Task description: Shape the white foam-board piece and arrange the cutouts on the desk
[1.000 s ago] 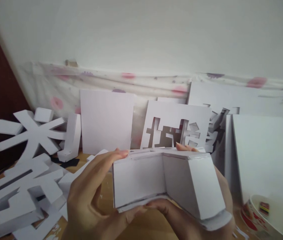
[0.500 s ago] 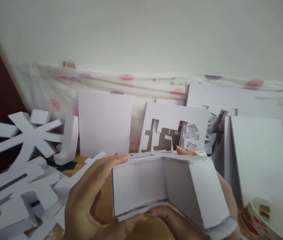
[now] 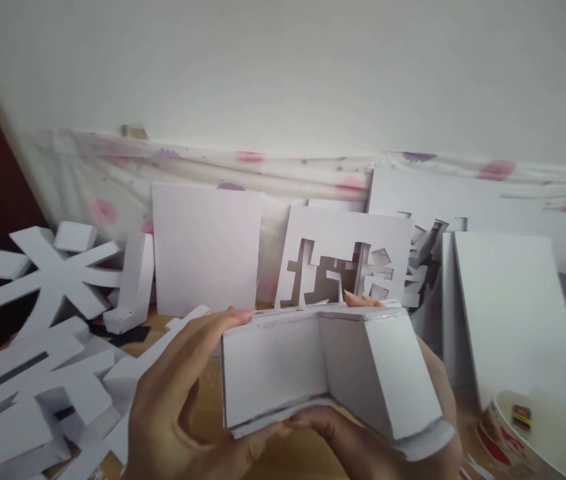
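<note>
Both of my hands hold up a white foam-board piece [image 3: 323, 367], an angled hollow shape with upright walls glued between two flat faces. My left hand [image 3: 177, 407] grips its left end, fingertips on the top edge and thumb under the bottom edge. My right hand [image 3: 443, 393] wraps around the right end from behind, with fingertips showing over the top edge and the thumb along the bottom face. The piece hangs above a wooden table [image 3: 213, 400].
Large white foam-board letter shapes [image 3: 43, 320] lie piled at the left. Plain white boards [image 3: 205, 250] and a cut-out stencil board [image 3: 347, 257] lean against a floral cloth at the wall. A tall white board [image 3: 513, 313] stands at the right, with a patterned bowl [image 3: 517, 433] below it.
The view has drifted slightly; the held piece and both hands sit a little further left and lower in view. My grip on the piece is unchanged.
</note>
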`<state>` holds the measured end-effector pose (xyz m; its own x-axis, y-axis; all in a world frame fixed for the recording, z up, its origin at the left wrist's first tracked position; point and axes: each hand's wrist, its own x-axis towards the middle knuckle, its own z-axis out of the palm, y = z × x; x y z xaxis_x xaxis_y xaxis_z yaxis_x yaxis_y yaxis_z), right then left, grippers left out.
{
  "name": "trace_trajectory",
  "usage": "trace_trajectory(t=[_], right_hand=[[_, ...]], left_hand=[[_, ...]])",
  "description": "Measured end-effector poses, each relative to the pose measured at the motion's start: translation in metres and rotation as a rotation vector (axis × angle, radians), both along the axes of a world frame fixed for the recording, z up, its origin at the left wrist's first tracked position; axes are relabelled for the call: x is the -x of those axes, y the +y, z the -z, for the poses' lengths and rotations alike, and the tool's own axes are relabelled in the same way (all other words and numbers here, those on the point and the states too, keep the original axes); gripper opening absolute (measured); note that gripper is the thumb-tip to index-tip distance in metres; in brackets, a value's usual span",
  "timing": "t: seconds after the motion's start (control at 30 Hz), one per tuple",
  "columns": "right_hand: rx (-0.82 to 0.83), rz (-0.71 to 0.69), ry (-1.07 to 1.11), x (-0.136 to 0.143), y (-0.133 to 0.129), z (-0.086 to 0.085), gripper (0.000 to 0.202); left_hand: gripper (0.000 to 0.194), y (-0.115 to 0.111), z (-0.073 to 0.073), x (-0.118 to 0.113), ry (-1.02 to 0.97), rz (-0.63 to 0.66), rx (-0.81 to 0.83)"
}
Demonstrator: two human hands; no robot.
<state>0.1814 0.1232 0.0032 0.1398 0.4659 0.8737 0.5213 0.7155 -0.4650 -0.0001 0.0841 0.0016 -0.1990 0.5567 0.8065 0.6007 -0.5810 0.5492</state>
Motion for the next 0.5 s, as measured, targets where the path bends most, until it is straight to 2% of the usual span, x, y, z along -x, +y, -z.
trace_trajectory(t=[0.17,0.37,0.5], right_hand=[[0.036,0.004,-0.01,-0.0014,-0.0004,0.0022,0.088],[0.018,-0.008,0.0,0.003,-0.0028,-0.0034,0.084],[0.031,0.021,0.034,0.0049,-0.005,-0.0019,0.085]], left_hand=[[0.066,0.0,-0.0002,0.0002,-0.002,0.007,-0.013],[0.07,0.0011,0.001,-0.0014,-0.037,-0.005,-0.027],[0.068,-0.0014,-0.0012,-0.0049,-0.059,-0.053,-0.029]])
